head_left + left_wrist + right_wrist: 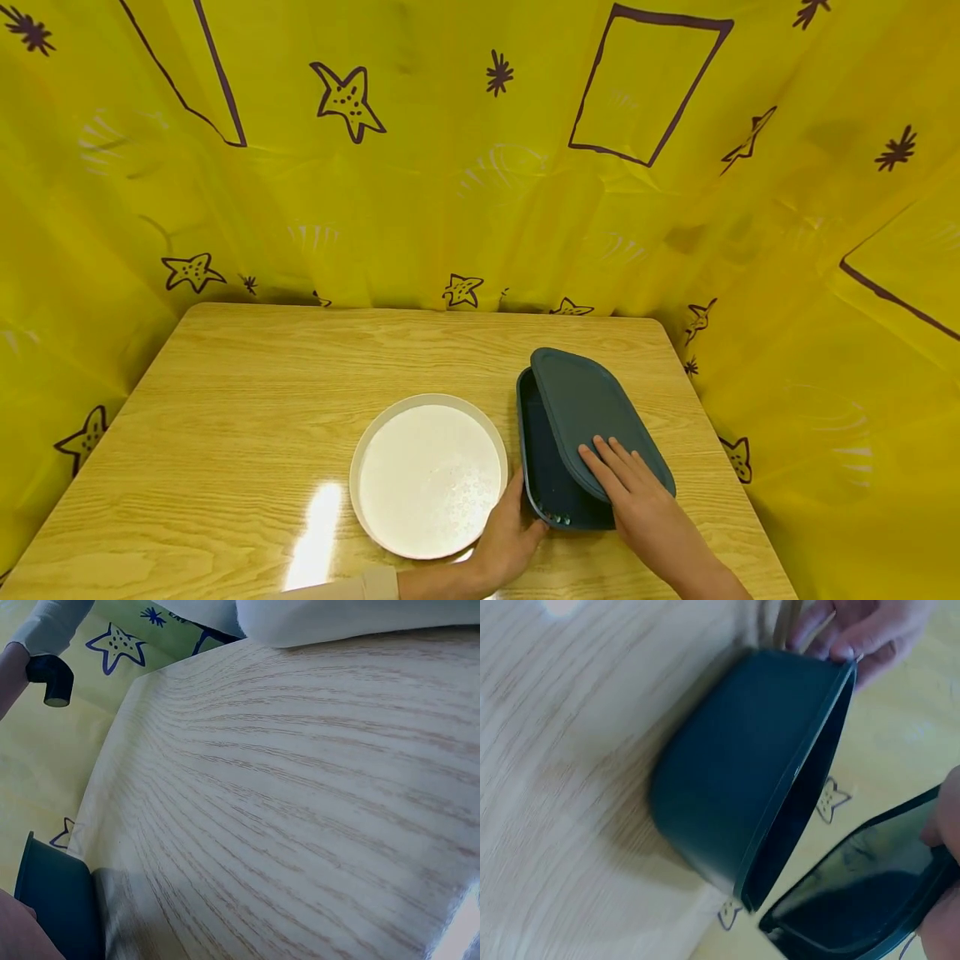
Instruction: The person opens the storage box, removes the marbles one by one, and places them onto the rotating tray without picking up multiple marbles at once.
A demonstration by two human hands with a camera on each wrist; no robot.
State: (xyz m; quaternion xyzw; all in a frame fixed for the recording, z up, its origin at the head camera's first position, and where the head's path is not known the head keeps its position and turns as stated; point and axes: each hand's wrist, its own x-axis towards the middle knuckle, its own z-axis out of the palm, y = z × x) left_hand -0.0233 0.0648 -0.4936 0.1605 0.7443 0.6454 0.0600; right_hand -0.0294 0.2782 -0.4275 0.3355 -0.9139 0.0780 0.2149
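A dark teal rectangular box (538, 467) stands upright on the right part of the table, with a few small shiny pieces (557, 518) at its near end. My left hand (510, 537) grips the box at its near left corner, thumb by the rim in the right wrist view. The matching lid (592, 400) is tilted over the box, its left side raised so that the inside shows. In my right hand (648, 508) is the lid's near right part, fingers across the top. The right wrist view shows a gap between the lid (855, 892) and the box (720, 757).
Close to the left of the box sits a round white tray (427, 475) with a low rim. Both lie on a wood-grain table (247, 417). Yellow patterned sheeting (420, 208) hangs behind the table and along its sides.
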